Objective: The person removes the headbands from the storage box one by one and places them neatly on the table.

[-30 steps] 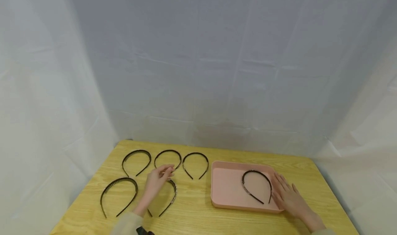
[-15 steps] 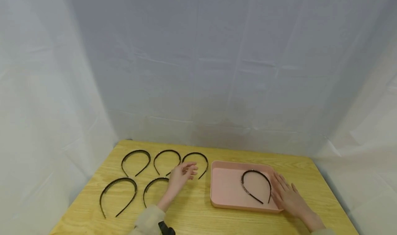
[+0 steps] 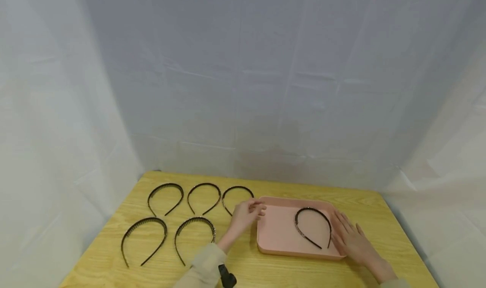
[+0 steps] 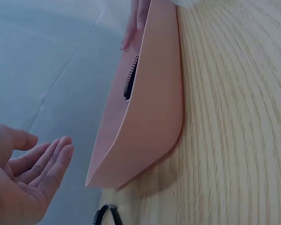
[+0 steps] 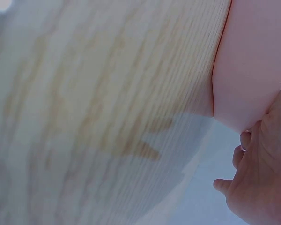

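A pink tray stands on the table's right half, with a black headband lying inside. My left hand hovers at the tray's left rim, fingers loosely bent and holding nothing; the left wrist view shows that hand apart from the tray wall. It partly covers another black headband on the table behind it. With straight fingers, my right hand rests on the tray's right edge; in the right wrist view the hand touches the pink wall.
Several more black headbands lie on the wooden table to the left: a back-left one, a back-middle one, a front-left one and a toothed one partly behind my left sleeve. White sheeting encloses the table.
My left hand has moved right, from above the left-side headbands to the tray's left rim, with nothing in it. My right hand and the headband in the tray have stayed in place.
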`<act>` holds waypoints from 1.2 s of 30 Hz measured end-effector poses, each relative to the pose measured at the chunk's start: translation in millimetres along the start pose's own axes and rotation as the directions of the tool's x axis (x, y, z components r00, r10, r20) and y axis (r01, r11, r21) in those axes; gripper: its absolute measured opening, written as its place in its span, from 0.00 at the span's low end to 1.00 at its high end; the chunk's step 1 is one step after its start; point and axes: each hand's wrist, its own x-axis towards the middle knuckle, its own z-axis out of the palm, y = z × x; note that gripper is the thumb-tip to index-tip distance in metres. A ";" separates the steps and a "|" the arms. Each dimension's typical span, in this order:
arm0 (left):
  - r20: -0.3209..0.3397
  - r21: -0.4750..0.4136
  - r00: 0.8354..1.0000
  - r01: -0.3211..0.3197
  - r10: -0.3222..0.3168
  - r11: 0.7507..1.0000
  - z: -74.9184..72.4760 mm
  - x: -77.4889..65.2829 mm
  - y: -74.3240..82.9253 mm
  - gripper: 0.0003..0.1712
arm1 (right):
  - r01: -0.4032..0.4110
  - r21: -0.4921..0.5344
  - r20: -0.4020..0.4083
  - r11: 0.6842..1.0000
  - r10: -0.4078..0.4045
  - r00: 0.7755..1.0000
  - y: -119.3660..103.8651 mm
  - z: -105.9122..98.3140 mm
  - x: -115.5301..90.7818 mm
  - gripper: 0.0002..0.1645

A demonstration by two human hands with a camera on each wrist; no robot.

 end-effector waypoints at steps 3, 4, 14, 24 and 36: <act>0.023 -0.025 0.999 0.046 -0.046 0.999 12.3 2.3 0.9 0.16 | -0.012 0.001 0.024 1.000 0.012 1.000 -0.6 -1.2 0.2 0.36; 0.034 -0.031 0.998 0.058 -0.057 0.998 16.1 2.7 1.1 0.16 | -0.011 0.002 0.028 1.000 0.011 1.000 -0.3 -0.8 0.1 0.36; 0.155 -0.068 0.980 0.140 -0.128 0.988 50.6 8.9 -2.3 0.16 | 0.094 -0.027 -0.085 0.995 -0.096 0.992 11.8 11.8 -2.6 0.37; 0.220 -0.167 0.927 0.343 -0.305 0.924 79.5 13.7 -6.3 0.19 | 0.073 -0.015 -0.064 0.997 -0.073 0.995 13.3 9.7 -0.3 0.36; 0.203 -0.217 0.910 0.402 -0.362 0.890 97.2 23.0 -7.5 0.20 | 0.025 -0.007 -0.014 1.000 -0.025 1.000 3.8 1.4 0.9 0.35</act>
